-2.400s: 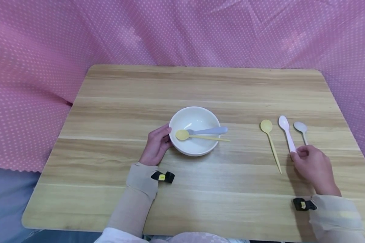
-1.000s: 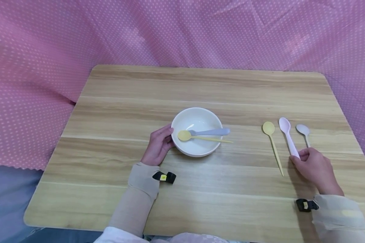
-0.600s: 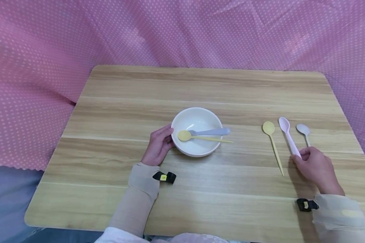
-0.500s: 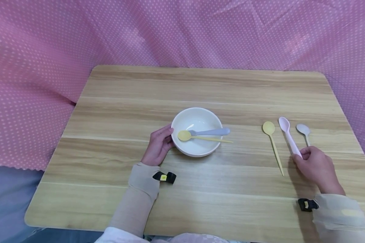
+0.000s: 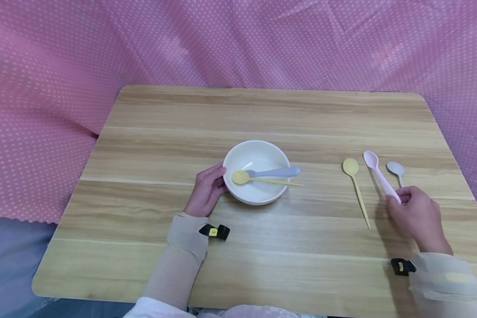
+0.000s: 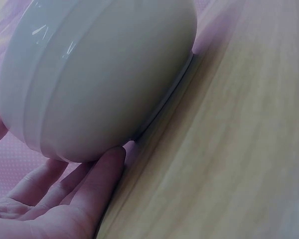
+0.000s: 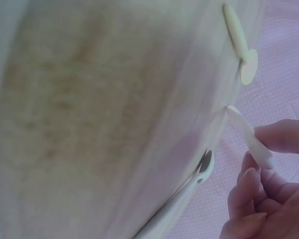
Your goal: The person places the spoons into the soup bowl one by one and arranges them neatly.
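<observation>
One smooth pink spoon (image 5: 384,182) pinched, one round glossy bowl (image 5: 262,194) held

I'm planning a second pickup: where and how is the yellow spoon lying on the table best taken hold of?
Probably pinch the yellow spoon mid-handle, coming from above and the near side. It lies on the table with its slim handle pointing toward that side, its round head away. The right hand is nearer, but holds the pink spoon.
</observation>
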Tool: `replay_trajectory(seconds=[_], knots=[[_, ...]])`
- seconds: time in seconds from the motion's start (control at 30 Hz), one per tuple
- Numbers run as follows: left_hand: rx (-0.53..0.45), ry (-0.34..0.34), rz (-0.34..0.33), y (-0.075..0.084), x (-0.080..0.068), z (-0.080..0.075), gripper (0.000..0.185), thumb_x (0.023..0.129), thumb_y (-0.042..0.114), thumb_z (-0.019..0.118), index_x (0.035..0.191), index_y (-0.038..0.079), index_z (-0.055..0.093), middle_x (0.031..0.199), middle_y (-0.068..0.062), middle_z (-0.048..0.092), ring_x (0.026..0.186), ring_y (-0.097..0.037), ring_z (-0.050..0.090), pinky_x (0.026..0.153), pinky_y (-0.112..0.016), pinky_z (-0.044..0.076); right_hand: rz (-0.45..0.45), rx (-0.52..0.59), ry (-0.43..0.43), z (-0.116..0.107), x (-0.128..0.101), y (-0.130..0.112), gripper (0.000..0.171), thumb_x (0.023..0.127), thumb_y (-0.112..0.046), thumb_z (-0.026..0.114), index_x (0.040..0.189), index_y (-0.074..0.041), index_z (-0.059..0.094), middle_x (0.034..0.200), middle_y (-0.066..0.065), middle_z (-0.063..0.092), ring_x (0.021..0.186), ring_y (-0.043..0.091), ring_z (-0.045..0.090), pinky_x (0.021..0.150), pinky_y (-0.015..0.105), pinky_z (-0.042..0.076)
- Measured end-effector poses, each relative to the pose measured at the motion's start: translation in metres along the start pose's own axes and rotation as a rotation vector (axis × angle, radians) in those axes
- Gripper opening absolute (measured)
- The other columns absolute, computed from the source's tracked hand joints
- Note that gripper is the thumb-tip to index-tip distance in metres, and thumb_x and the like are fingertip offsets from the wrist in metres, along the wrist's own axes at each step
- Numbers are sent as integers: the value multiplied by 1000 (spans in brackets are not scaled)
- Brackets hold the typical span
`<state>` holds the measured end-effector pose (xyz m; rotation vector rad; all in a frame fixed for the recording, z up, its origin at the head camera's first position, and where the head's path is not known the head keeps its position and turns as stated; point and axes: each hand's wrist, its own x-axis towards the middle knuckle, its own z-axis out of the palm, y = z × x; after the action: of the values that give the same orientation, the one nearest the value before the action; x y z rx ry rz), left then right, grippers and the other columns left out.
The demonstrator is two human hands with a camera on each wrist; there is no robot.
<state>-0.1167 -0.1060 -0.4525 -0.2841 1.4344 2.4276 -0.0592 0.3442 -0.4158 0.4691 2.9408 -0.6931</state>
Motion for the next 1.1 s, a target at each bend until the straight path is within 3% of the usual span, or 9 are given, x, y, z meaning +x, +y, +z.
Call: replay_trajectory(seconds=[0.4,0.57,0.8,1.0,1.1], knots=[[-7,1,2,1,0,-1,44,93,14,55,134,3,50,133,-17,54,102,-18,60,79,-28,54,41,43,86,-5,1,-7,42,89,-27,50,112,6,57,94,21,59,76,27,51,58,29,35],[-22,3,5,0,1,-1,44,93,14,56,134,0,49,130,-19,55,99,-17,61,78,-28,54,40,60,181,-8,1,-9,38,88,-26,53,108,5,62,89,19,62,66,15,48,56,27,35],[-16,-4,4,2,0,0,46,93,16,56,135,0,48,132,-18,54,100,-17,60,77,-27,54,97,115,298,-11,5,-13,36,86,-26,53,106,1,65,70,-9,53,57,-2,40,57,23,34],[-24,-1,7,1,0,-1,44,92,14,56,134,0,49,130,-17,56,99,-17,60,76,-27,54,153,144,323,-14,7,-15,38,86,-27,52,109,0,64,71,-13,51,57,-4,40,55,19,35],[-21,0,5,1,0,-1,44,92,14,56,134,1,50,130,-17,55,99,-18,60,77,-27,54,148,168,378,-14,7,-15,36,86,-27,52,106,-1,65,64,-23,46,55,-8,39,56,17,33]])
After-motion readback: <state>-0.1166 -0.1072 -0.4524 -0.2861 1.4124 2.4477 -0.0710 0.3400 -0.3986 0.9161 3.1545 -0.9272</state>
